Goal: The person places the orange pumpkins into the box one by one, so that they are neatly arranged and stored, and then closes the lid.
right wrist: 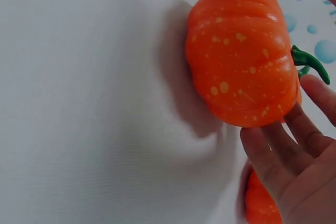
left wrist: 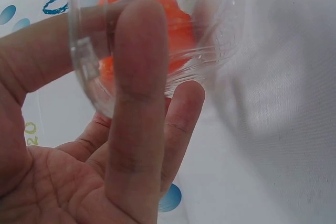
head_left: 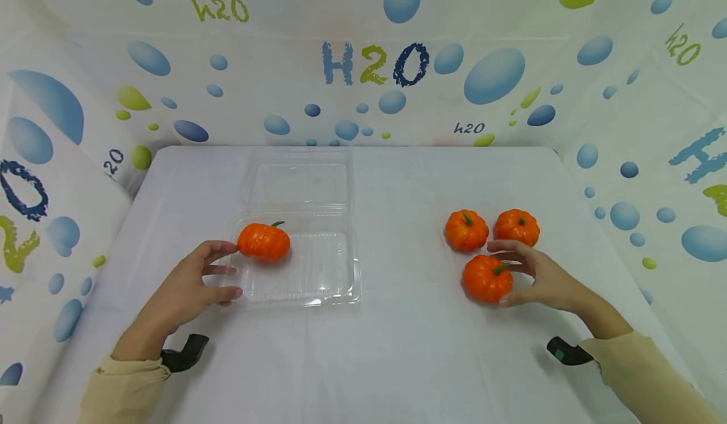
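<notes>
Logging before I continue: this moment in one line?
left hand: beside open container; right hand: at front pumpkin; inside container: one pumpkin; rear pumpkins: on table

Beige-sleeved forearms (head_left: pixel 122 389) angled inward, I see. Bare left hand (head_left: pixel 184 291): thumb apart from fingers. Bare right hand (head_left: pixel 542 279): fingers slightly bent, thumb apart.

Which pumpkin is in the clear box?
The pumpkin beside the left hand. It alone is in the box; the other three pumpkins are on the table, near the right hand.
</notes>
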Demonstrator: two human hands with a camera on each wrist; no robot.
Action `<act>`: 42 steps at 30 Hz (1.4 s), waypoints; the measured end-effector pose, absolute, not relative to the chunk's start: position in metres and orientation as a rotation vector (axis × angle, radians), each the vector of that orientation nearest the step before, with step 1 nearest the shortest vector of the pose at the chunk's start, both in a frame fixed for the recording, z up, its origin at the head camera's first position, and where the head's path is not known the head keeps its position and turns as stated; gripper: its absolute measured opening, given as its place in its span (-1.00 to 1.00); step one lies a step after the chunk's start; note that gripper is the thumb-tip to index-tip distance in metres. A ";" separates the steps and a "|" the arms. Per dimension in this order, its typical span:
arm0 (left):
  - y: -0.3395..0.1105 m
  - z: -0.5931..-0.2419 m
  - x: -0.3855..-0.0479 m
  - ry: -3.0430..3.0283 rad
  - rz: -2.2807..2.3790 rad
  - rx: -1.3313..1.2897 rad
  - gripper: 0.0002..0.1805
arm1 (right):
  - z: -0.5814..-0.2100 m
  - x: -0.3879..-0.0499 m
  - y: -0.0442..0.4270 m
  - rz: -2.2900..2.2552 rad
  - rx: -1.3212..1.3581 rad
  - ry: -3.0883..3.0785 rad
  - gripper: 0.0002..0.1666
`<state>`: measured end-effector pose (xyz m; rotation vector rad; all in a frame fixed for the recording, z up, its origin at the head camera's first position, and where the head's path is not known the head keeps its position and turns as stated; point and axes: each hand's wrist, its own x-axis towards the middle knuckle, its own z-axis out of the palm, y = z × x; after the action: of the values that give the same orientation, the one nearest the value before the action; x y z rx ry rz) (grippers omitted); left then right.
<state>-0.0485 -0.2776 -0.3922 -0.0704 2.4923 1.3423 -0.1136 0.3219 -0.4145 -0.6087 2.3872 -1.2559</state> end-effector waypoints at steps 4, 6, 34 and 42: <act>-0.278 -0.392 -0.049 2.497 1.330 -0.070 -0.11 | -0.417 -0.111 0.321 -1.207 -0.613 2.415 0.04; -0.278 -0.392 -0.049 2.494 1.329 -0.075 -0.11 | -0.417 -0.110 0.320 -1.183 -0.610 2.432 0.05; -0.278 -0.393 -0.048 2.490 1.352 -0.065 -0.11 | -0.424 -0.110 0.292 -1.194 -0.527 2.404 0.00; -0.276 -0.393 -0.048 2.490 1.365 -0.073 -0.12 | -0.421 -0.113 0.272 -1.279 -0.589 2.281 -0.11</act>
<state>-0.0482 -0.2761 -0.3926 -0.0728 2.4904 1.3646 -0.1128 0.2724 -0.4212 -0.5895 2.2810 -1.2788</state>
